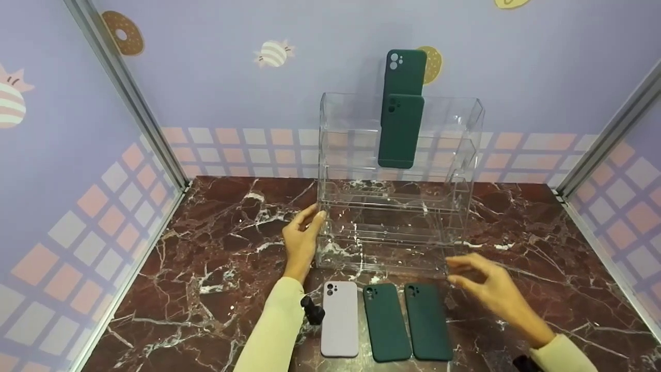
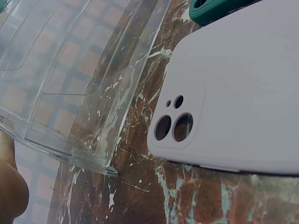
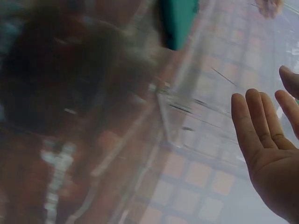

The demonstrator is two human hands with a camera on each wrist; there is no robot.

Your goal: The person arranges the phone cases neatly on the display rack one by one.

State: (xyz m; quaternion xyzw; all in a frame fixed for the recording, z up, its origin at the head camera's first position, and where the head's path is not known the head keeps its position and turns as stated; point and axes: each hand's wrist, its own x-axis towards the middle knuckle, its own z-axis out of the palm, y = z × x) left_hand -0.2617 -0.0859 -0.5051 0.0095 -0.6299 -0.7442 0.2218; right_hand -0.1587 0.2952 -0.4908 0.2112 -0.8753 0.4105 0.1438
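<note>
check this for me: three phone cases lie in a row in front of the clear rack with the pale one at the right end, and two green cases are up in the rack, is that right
Not quite: the pale case is at the left end of the row, as the head view shows. The rest stands.

I am reading no letters or numbers on the phone cases (image 1: 387, 323). The clear rack (image 1: 356, 155) is showing none either.
</note>
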